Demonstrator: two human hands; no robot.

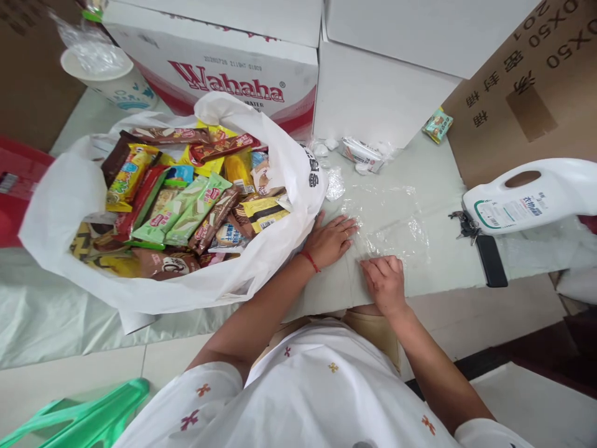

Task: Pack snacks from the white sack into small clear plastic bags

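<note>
A thin clear plastic bag [394,218] lies flat and crinkled on the pale cloth-covered table. My left hand [329,241], with a red string at the wrist, rests palm down beside its left edge, fingers stretched out and holding nothing. At the bag's near edge, my right hand [386,283] is closed in a pinch, its fingertips on the plastic. To the left, close to my left forearm, a large white plastic bag [280,155] stands wide open, full of wrapped snacks [186,205] in green, brown, red and yellow.
Behind stand a Wahaha carton [233,74] and white boxes [373,87]. A paper cup [112,78] is at back left. On the right are a white detergent bottle [527,199], keys [464,225], a black phone-like object [492,261] and a brown carton [527,93].
</note>
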